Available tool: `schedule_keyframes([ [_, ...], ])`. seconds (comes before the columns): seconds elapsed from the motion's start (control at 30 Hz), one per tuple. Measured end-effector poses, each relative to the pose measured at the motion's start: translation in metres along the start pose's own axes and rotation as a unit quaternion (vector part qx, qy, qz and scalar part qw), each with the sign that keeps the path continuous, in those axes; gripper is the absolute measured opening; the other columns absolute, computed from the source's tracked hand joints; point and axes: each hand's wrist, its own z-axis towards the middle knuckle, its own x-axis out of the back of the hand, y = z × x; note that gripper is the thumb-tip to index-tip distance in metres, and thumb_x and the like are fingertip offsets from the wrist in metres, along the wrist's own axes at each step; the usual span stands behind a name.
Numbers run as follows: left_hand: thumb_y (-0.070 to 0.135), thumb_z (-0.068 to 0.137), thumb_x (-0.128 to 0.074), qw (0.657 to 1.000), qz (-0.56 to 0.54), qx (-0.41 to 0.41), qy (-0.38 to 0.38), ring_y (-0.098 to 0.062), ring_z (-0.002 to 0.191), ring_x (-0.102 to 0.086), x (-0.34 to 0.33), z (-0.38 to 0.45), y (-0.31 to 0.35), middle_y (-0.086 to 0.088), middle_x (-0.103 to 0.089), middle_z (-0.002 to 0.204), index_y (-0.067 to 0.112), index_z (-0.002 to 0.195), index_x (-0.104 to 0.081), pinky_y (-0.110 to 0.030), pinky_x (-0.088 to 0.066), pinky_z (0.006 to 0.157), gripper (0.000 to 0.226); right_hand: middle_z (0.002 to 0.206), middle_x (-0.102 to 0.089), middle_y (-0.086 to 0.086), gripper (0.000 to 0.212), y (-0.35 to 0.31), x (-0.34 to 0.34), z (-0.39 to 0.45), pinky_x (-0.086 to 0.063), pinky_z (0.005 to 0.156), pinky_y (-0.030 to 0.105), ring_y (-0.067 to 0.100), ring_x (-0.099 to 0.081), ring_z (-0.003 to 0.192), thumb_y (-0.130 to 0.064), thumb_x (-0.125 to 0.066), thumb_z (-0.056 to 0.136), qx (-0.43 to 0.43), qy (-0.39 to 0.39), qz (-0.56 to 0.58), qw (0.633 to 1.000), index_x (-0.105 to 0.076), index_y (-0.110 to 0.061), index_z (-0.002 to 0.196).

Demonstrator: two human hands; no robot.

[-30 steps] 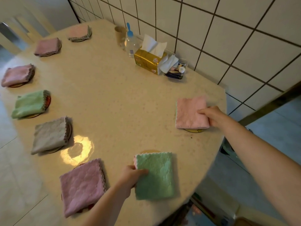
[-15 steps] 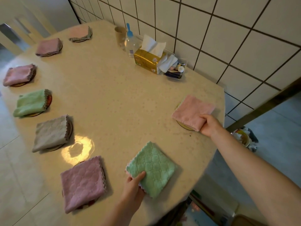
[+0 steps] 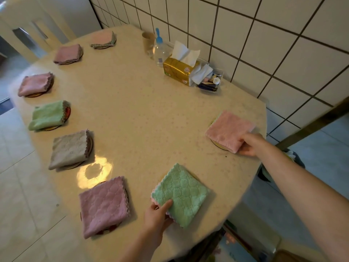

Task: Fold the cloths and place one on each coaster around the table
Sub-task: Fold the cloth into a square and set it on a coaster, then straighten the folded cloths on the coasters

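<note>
The left hand (image 3: 157,217) pinches the near corner of a folded green cloth (image 3: 181,193) at lower centre, thumb on top. The right hand (image 3: 250,144) grips the corner of a folded pink cloth (image 3: 227,130) on a round coaster (image 3: 217,144) at right. Six more plush, scallop-edged cloths sit on coasters down the left edge of the speckled table (image 3: 141,114). A gold tissue pack (image 3: 179,69) stands by the tiled wall.

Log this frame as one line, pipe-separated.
left hand: pinches green cloth corner | right hand: grips pink cloth on coaster | other cloths: folded on coasters
</note>
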Motion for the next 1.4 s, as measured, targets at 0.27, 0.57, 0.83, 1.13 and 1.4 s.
schedule_keyframes([
  [0.27,0.005,0.081,-0.072,0.995,0.094,-0.02,0.025,-0.024,0.061,-0.067,0.016,0.006,0.012,-0.016,-0.067,0.087,-0.001,0.105,-0.055,-0.034,-0.059,0.056,0.03,0.088,-0.066,0.02,0.024,0.011,0.007,-0.011,-0.053,0.062,0.039,0.031,-0.065,0.082,0.002,-0.061,0.082,0.017,0.007,-0.083,0.996,-0.058,0.001,0.106],
  [0.57,0.003,0.08,-0.072,0.985,0.16,-0.062,-0.028,-0.025,0.077,-0.062,0.064,0.006,0.08,-0.019,-0.06,0.106,0.003,0.116,-0.048,-0.032,-0.052,0.061,0.043,0.073,-0.059,0.01,0.02,0.033,-0.043,-0.06,-0.049,0.055,0.029,0.024,-0.057,0.062,-0.014,-0.052,0.081,0.11,0.075,-0.257,0.957,-0.06,-0.007,0.097],
  [0.83,0.001,0.086,-0.063,0.982,0.138,-0.123,-0.023,-0.026,0.082,-0.064,0.149,0.027,0.167,-0.014,-0.063,0.096,0.005,0.113,-0.055,-0.034,-0.053,0.072,0.029,0.073,-0.067,0.007,0.008,0.067,-0.183,-0.14,-0.054,0.062,0.03,0.019,-0.062,0.065,-0.011,-0.053,0.082,0.167,-0.024,-0.233,0.958,-0.061,-0.012,0.083],
  [1.13,0.003,0.086,-0.062,0.983,0.157,-0.097,0.002,-0.023,0.075,-0.061,0.29,0.094,0.233,-0.01,-0.058,0.087,0.007,0.097,-0.058,-0.031,-0.053,0.067,0.012,0.105,-0.065,0.008,0.017,0.143,-0.333,-0.2,-0.049,0.08,0.031,0.027,-0.061,0.101,-0.025,-0.062,0.084,0.158,-0.024,-0.379,0.912,-0.059,-0.015,0.098],
  [1.4,0.014,0.078,-0.065,0.97,0.204,-0.107,0.082,-0.025,0.08,-0.058,0.35,0.154,0.275,-0.013,-0.06,0.083,0.007,0.085,-0.063,-0.036,-0.053,0.088,0.011,0.112,-0.062,0.014,0.056,0.163,-0.365,-0.206,-0.051,0.076,0.033,0.029,-0.062,0.098,-0.039,-0.074,0.075,0.084,0.059,-0.411,0.906,-0.052,-0.004,0.113],
])
